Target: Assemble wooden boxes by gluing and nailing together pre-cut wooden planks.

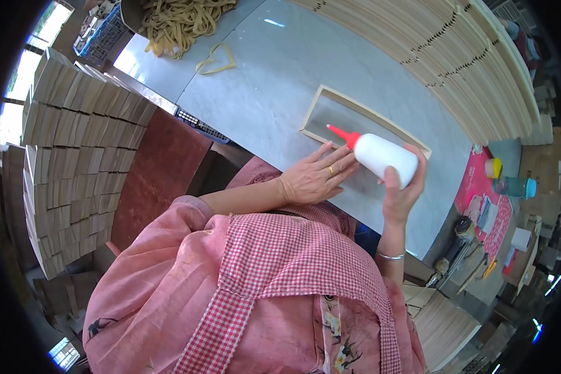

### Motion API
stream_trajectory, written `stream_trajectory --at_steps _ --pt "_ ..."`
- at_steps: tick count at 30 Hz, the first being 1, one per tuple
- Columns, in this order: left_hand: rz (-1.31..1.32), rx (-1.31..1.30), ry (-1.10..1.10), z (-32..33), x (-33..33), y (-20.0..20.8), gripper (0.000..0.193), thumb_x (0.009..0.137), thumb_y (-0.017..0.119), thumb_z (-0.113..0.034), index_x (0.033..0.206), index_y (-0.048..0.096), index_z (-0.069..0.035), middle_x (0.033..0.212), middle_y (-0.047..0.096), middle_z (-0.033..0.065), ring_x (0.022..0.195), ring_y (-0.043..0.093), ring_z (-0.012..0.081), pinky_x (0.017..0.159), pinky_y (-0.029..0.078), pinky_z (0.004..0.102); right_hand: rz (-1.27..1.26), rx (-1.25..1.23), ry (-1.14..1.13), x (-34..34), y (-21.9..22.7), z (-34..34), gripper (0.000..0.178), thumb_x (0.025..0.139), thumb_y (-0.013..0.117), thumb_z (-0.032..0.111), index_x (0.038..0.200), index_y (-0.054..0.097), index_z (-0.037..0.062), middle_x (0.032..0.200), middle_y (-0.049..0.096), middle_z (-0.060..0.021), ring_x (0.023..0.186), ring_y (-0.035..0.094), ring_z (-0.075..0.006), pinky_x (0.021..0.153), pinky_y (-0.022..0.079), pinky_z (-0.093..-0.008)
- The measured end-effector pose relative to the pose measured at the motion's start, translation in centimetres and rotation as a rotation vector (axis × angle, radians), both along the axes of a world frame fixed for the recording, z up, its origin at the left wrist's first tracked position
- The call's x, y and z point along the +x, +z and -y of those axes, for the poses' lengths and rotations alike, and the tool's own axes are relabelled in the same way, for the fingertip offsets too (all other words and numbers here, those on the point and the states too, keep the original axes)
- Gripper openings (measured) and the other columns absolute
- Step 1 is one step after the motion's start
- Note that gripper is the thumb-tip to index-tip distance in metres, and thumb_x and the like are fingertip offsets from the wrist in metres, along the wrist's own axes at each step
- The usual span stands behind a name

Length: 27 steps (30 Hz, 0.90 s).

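Observation:
My right hand [404,187] grips a white squeeze bottle [385,159] with a red pointed nozzle, tilted so that the tip points up and left. Below it lies a narrow rectangular wooden frame [375,116] on the grey tabletop. The bottle and my hands cover much of the frame's near side. My left hand [321,176] rests palm down at that near side, fingers stretched out and pointing right, with the bottle's neck just above the fingertips. Whether those fingers touch the frame or only the table cannot be made out.
Long rows of stacked wooden strips [442,56] line the table's far right. Stacked wooden pieces [84,149] stand on the left. Yellowish bands [184,22] spill from a container at the far left, one loose band [217,60] nearby. A blue basket [98,36] sits beyond.

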<state>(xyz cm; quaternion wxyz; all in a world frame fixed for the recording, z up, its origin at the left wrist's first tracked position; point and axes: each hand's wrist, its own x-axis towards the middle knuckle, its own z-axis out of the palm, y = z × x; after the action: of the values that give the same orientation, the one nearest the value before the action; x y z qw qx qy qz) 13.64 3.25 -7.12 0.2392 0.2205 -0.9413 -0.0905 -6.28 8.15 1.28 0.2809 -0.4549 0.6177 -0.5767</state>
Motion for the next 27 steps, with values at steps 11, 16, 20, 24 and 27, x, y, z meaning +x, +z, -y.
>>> stream_trajectory --at_steps 11,16,20,24,27 --pt "-0.103 -0.03 -0.096 0.6 -0.4 0.1 0.043 0.091 0.064 -0.026 0.124 0.062 0.0 0.138 0.053 0.0182 0.134 0.047 0.0337 0.122 0.029 0.0518 -0.113 -0.029 0.195 2.4 -0.2 2.0 0.062 0.079 0.076 0.019 0.133 0.049 0.0056 0.121 0.058 -0.0133 0.102 0.06 -0.026 0.088 0.052 -0.0351" --pt "-0.163 -0.075 -0.116 0.8 -0.5 -0.3 0.035 0.088 0.066 -0.021 0.117 0.064 0.0 0.136 0.055 0.0192 0.132 0.049 0.0341 0.12 0.033 0.0513 -0.12 -0.026 0.225 2.5 -0.1 2.5 0.062 0.079 0.077 0.017 0.133 0.049 0.0056 0.12 0.06 -0.0134 0.102 0.061 -0.026 0.087 0.053 -0.0353" --pt "-0.175 -0.068 -0.115 0.9 -0.5 -0.1 0.033 0.088 0.066 -0.02 0.114 0.065 0.0 0.136 0.055 0.0195 0.132 0.049 0.034 0.12 0.033 0.0514 -0.159 -0.045 0.232 2.4 -0.4 3.1 0.062 0.078 0.078 0.016 0.133 0.05 0.0055 0.118 0.061 -0.0133 0.1 0.062 -0.0258 0.086 0.054 -0.0352" --pt "-0.175 -0.061 -0.111 1.0 -0.6 0.1 0.033 0.089 0.066 -0.02 0.114 0.066 0.0 0.137 0.054 0.0194 0.133 0.049 0.0336 0.121 0.032 0.0513 -0.21 -0.079 0.228 2.3 -0.6 3.7 0.061 0.079 0.078 0.015 0.132 0.05 0.0052 0.116 0.063 -0.013 0.097 0.063 -0.0256 0.083 0.054 -0.0347" --pt "-0.164 -0.055 -0.099 1.0 -0.6 0.3 0.034 0.089 0.065 -0.02 0.116 0.066 0.0 0.14 0.053 0.0195 0.137 0.047 0.0333 0.122 0.03 0.0509 -0.232 -0.118 0.219 2.1 -0.6 4.3 0.06 0.079 0.077 0.014 0.131 0.05 0.0048 0.113 0.064 -0.0126 0.095 0.063 -0.0256 0.08 0.055 -0.0342"
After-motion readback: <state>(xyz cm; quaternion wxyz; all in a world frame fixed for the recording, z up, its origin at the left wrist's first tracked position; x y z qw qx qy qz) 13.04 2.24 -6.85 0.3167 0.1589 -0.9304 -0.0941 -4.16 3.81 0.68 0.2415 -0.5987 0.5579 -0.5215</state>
